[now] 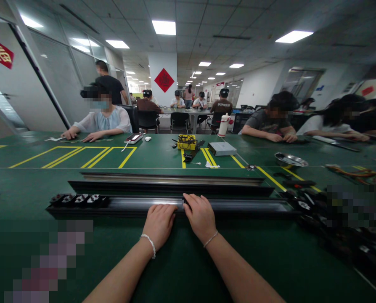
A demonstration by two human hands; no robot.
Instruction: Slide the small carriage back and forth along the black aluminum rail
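Black channel (pixel 235 206), beneath left fingers (pixel 164 208) and right fingers (pixel 192 200), near its middle

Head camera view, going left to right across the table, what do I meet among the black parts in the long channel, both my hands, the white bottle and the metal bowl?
Black parts in the long channel, left hand, right hand, white bottle, metal bowl.

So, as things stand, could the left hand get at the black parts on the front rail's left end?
Probably yes: the left hand is on the front rail, and only bare rail lies between it and the black parts.
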